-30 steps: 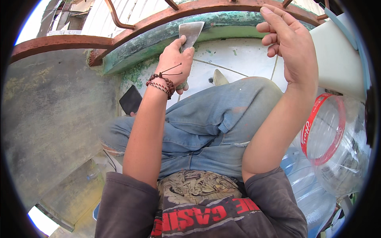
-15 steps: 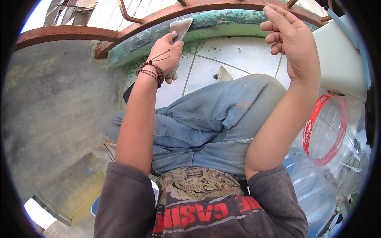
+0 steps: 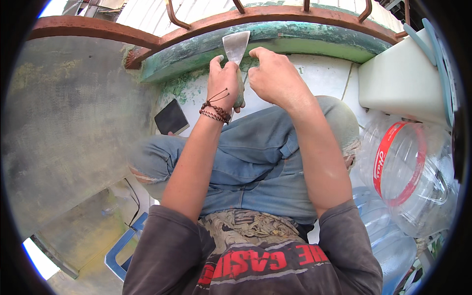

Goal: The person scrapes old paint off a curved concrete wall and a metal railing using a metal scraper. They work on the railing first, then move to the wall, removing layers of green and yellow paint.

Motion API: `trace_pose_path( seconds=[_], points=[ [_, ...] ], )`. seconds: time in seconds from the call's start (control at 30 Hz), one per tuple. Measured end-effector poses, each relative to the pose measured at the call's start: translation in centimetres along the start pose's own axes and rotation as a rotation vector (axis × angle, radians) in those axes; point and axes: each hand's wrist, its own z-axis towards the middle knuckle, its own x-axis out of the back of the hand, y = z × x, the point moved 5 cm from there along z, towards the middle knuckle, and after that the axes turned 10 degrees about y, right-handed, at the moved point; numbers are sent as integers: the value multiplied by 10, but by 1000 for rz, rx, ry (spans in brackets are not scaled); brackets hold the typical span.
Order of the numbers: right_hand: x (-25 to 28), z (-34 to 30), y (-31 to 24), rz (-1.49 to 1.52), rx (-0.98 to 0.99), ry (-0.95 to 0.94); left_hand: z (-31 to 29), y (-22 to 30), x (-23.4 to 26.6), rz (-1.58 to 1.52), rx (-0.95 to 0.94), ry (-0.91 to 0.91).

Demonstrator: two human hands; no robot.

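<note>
Brings the right hand (image 3: 276, 76) inward since half a second ago, from near the pale box (image 3: 400, 81) to just beside the scraper (image 3: 236, 48). Points a bent index finger toward the blade, seemingly apart from it; cannot tell the state of the remaining fingers, hidden beneath the hand. Grips the scraper's greenish handle in the left hand (image 3: 224, 84), with fingers closed round it and blade upward before the green ledge (image 3: 314, 46). Shows a dark square piece (image 3: 171, 117) left of the left forearm.
</note>
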Motion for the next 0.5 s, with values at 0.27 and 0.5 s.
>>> trace_pose_path(
  seconds=[0.27,0.5],
  points=[
    [-24,-8,9,-171,-5,36,-19,-20,-3,-401,260,-545],
    [36,-21,-11,-460,-116,307,48,-38,83,742,-474,-326]
  ],
)
